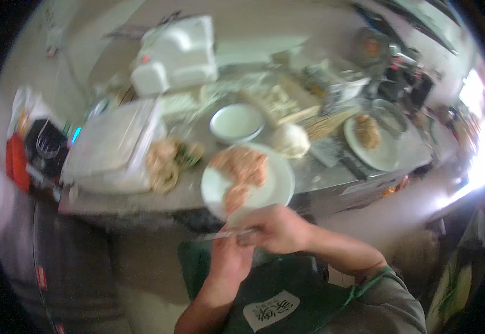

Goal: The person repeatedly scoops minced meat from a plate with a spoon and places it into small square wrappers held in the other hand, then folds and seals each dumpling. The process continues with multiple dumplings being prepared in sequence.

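My right hand (282, 229) is closed around a thin, light flat stick (219, 235) that crosses over my left hand (230, 252). Between the two hands a pale thin sheet (242, 214), seemingly a dough wrapper, rises from my left fingers; blur and the right hand hide much of that grip. Just beyond them a white plate (278, 183) reaches over the table's near edge. On it lies pink minced meat (242, 163), one large mound with a smaller lump towards me.
A white bowl (237, 122), a white bag (291, 141) and a wooden tray (307, 113) of pale pieces stand behind the plate. To the right lie a dark-handled scraper or cleaver (353, 167) and an oval plate (382, 156) with a brown lump. A lidded box (108, 146) is left.
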`<action>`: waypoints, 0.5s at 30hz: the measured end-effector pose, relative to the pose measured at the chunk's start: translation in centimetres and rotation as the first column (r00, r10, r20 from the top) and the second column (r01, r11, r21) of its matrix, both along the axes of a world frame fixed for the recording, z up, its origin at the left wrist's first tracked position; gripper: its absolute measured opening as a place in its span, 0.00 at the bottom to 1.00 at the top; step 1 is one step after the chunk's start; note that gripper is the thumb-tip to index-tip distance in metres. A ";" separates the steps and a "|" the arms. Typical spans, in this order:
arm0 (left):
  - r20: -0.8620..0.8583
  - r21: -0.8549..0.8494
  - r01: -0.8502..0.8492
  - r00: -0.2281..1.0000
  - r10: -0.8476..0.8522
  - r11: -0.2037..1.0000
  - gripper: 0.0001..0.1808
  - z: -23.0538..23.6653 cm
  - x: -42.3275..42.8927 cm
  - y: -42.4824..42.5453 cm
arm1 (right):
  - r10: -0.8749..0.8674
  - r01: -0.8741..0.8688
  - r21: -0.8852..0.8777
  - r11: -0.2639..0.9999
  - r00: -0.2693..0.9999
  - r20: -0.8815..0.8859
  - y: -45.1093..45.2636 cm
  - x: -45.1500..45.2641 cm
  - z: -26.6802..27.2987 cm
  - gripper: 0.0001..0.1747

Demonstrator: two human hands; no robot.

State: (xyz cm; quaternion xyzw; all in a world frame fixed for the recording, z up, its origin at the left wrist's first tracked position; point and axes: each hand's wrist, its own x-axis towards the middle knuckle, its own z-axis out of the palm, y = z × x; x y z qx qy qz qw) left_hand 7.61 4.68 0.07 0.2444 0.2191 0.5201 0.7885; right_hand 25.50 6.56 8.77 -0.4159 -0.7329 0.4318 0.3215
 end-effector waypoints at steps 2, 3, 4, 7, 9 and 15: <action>0.009 -0.047 -0.039 0.999 0.039 0.998 0.27 -1.8 -1.1 -0.5 | -0.014 -0.027 -0.174 0.984 0.972 -0.235 -0.8 -0.7 -3.3 0.09; 0.073 -0.073 -0.031 0.997 0.036 0.997 0.27 -1.9 -1.7 -0.7 | -0.033 -0.032 -0.190 0.981 0.945 -0.325 -1.1 -0.5 -4.1 0.09; 0.141 -0.127 -0.042 0.988 0.060 0.991 0.27 -2.6 -2.5 -0.9 | -0.093 0.003 -0.272 0.962 0.944 -0.318 -1.3 0.3 -5.1 0.10; 0.202 -0.086 -0.055 0.977 0.071 0.995 0.27 -5.2 -4.9 -1.8 | -0.318 0.284 -0.155 0.946 0.908 -0.273 -1.2 -0.7 -7.0 0.13; 0.071 -0.112 -0.098 0.992 0.106 0.989 0.26 -6.8 -6.0 -2.4 | -0.357 0.352 0.137 0.926 0.934 0.016 -0.2 -1.0 -8.2 0.13; -0.242 -0.234 -0.264 0.948 0.207 0.936 0.22 -9.9 -6.4 -2.3 | -0.412 0.056 0.564 0.824 0.742 0.529 0.7 -3.0 -9.1 0.22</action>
